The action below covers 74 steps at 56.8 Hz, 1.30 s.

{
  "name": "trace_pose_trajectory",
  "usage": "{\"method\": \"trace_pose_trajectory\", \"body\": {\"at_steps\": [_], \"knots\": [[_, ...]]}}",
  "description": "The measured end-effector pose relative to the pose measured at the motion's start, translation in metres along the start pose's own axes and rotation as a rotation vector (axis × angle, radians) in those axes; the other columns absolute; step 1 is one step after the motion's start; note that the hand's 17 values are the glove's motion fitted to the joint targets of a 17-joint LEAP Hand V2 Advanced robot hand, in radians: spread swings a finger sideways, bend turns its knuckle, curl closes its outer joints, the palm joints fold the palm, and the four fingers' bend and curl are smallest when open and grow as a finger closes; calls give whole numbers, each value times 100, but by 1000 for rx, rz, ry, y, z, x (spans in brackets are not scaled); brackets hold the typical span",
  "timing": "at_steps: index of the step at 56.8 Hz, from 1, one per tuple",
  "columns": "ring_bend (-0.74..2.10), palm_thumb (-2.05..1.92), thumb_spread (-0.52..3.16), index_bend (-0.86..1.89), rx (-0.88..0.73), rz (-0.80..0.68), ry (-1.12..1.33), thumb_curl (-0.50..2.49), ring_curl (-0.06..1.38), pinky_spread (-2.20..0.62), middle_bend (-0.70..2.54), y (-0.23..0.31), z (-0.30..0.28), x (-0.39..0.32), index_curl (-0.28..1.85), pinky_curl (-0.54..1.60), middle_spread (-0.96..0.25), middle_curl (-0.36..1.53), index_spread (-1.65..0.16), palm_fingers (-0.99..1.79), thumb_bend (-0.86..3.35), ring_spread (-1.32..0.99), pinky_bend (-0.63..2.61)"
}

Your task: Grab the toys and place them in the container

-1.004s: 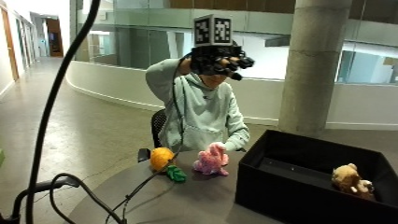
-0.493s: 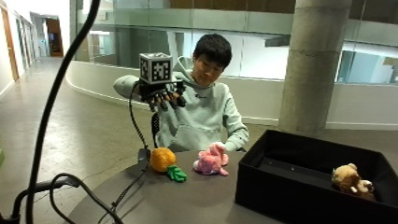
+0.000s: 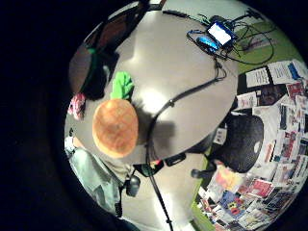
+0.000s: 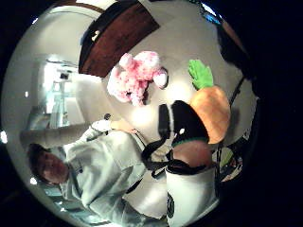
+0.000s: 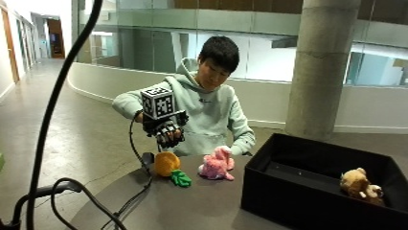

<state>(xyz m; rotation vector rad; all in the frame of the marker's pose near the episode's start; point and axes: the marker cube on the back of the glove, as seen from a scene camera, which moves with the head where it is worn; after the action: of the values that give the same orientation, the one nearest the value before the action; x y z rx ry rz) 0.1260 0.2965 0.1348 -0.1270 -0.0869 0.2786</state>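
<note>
Your gloved hand [image 5: 167, 133] hangs just above the orange toy [image 5: 167, 163], fingers loosely curled and holding nothing. The pink toy [image 5: 217, 164] lies between the orange one and the black container [image 5: 300, 191]. Lower straight down and close around its round body, not its green leaves [image 5: 180, 178].

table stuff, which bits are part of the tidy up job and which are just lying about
Part of the job: orange pineapple toy, pink plush toy, tan plush toy already in the black container, gloved right hand above the pineapple.

Just lying about: black cable on the table, phone, office chair.
</note>
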Motion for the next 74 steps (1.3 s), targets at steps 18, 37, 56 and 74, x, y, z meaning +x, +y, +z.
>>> {"method": "trace_pose_trajectory", "body": {"at_steps": [18, 37, 56, 74], "knots": [[126, 50, 160, 87, 213, -48, 89, 44, 71, -47, 100, -6, -10, -15, 57, 56, -32, 74, -31, 130, 27, -54, 101], [159, 57, 159, 140, 233, -78, 68, 55, 93, -63, 152, -10, -21, -23, 92, 86, -37, 105, -21, 104, 35, -59, 135], [144, 28, 157, 82, -41, -22, 27, 49, 86, -47, 112, 0, 4, -10, 90, 80, -28, 95, -17, 0, 22, -43, 123], [55, 9, 149, 33, -76, -6, 35, 38, 52, -6, 34, 3, 14, -3, 57, 53, -9, 60, -26, -26, 8, -22, 80]]}}
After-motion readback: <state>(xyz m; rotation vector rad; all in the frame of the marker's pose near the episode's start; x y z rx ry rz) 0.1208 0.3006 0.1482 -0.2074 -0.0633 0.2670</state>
